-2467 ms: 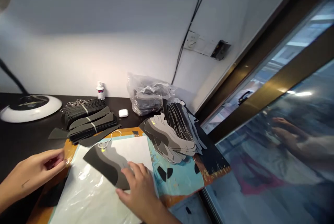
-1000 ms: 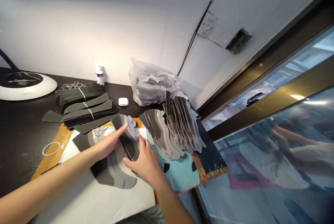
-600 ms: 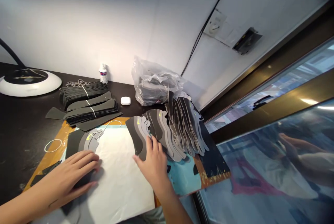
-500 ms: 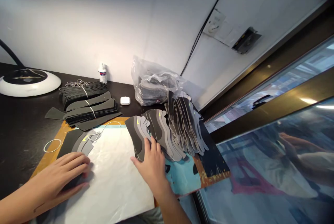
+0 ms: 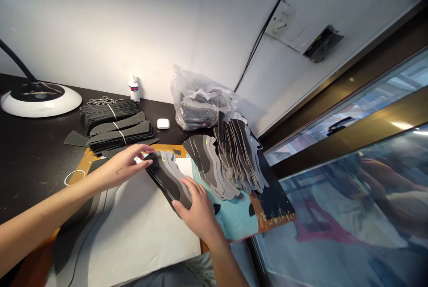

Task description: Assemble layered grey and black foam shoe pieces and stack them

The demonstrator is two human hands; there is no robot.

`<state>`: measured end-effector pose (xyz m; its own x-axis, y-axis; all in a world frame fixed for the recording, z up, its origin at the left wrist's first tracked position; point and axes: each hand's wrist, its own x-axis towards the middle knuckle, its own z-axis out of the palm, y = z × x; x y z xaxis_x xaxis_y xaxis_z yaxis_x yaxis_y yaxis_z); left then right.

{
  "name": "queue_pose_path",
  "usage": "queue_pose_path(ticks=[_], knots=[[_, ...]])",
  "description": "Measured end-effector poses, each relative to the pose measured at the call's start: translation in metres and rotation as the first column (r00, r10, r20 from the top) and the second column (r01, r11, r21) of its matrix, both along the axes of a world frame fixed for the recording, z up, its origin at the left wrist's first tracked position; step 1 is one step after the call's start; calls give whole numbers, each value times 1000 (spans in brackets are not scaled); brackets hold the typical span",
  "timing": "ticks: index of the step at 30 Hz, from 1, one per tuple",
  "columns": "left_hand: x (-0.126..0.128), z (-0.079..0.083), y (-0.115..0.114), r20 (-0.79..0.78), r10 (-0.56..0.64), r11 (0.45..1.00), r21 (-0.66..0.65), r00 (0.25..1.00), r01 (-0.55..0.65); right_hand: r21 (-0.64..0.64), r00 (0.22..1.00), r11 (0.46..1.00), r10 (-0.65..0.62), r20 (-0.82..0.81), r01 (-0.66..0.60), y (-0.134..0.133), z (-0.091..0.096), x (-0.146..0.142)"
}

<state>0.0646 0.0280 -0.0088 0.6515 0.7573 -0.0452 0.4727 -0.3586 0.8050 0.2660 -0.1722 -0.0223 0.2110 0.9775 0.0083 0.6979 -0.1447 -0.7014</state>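
Observation:
A small stack of black and grey shoe upper pieces (image 5: 163, 175), each with a small yellow-green mark, lies slanted over the white sheet (image 5: 147, 229). My left hand (image 5: 135, 162) pinches its upper left corner between thumb and fingers. Lower down, my right hand (image 5: 197, 209) grips the same stack, thumb on the near edge and fingers on the far one. Another shoe upper piece (image 5: 90, 229) lies along the sheet's left side, partly under my left forearm. To the right rests a fanned pile of similar pieces (image 5: 210, 166).
Further right is a larger fanned pile (image 5: 239, 157). Behind stand a clear plastic bag of pieces (image 5: 200, 104), a white case (image 5: 163, 124) and a small bottle (image 5: 134, 88). Banded dark pieces (image 5: 117, 131) and a lamp base (image 5: 42, 100) are at left. A glass pane (image 5: 334, 207) borders the right.
My left hand has moved up and right from the sheet's left side to the stack's top corner. The stack has shifted left, away from the fanned pile, with my right hand on it.

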Motion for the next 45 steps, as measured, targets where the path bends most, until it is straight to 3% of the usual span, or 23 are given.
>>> queue_pose_path(ticks=[4,7,11,14,17,20,24,28,33,36,41,45], knots=[[11,18,10,25,-23,999,32,999,22,-29,972,995,-95,-215,91,2,2,10],[13,16,18,5,-26,996,88,1000,26,-12,959,987,-158,-236,160,3,0,10],[-2,-1,25,-29,-28,992,123,999,32,119,965,965,-214,-151,233,-1,0,6],[-12,-9,22,-74,-131,979,147,989,140,174,977,962,-208,-36,211,-6,6,2],[-14,-8,15,-84,-253,945,191,964,265,118,976,982,-162,143,146,-9,8,-6],[-9,-6,9,-51,-216,951,216,975,222,34,951,993,-120,283,115,-9,0,-16],[-5,-7,10,30,-163,984,80,986,160,50,933,989,-149,327,141,-10,-11,-23],[-1,-7,14,73,-106,990,-90,992,112,90,957,990,-131,258,111,-8,-5,-16],[15,2,15,171,-21,952,-299,985,72,54,984,995,-94,150,87,-2,13,2],[24,2,15,211,39,912,-407,977,51,19,976,998,-57,212,54,-1,16,1],[23,-14,16,192,35,911,-409,981,48,-5,905,995,-88,416,99,2,-1,-22],[17,-21,15,147,-31,931,-356,989,82,25,872,984,-167,461,176,4,-16,-28]])
